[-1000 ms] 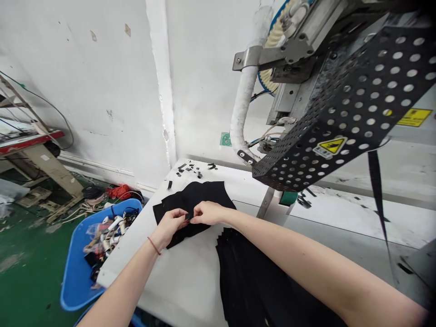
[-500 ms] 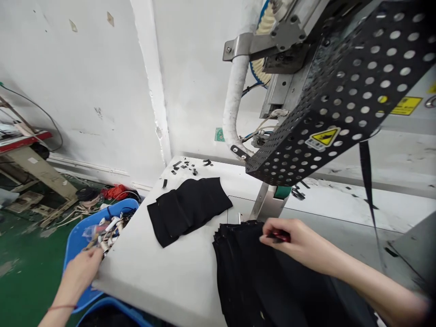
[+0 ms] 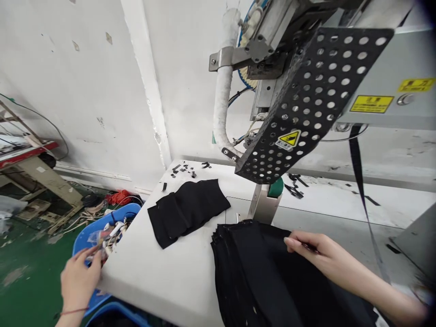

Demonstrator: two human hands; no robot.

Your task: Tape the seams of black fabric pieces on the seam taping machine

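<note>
My left hand (image 3: pixel 81 274) is over the blue bin (image 3: pixel 81 240) of mixed scraps at the table's left edge, its fingers apart and nothing seen in them. My right hand (image 3: pixel 311 247) is closed above the big stack of black fabric pieces (image 3: pixel 252 272); a small dark thing shows in its curled fingers, too hidden to name. Farther back on the pale table (image 3: pixel 163 277) lies a smaller overlapping pile of black pieces (image 3: pixel 190 206).
A machine with a perforated black guard (image 3: pixel 306 100) overhangs the table's back right. Its metal arm (image 3: pixel 264 204) stands behind the stack. Black offcuts (image 3: pixel 184 169) litter the back edge. A second blue bin (image 3: pixel 117 309) is below the table. A black strap (image 3: pixel 357 159) hangs at right.
My left hand has opened its fingers over the bin. My right hand has moved right across the stack, still closed. The view has shifted, so more of the machine's right side shows.
</note>
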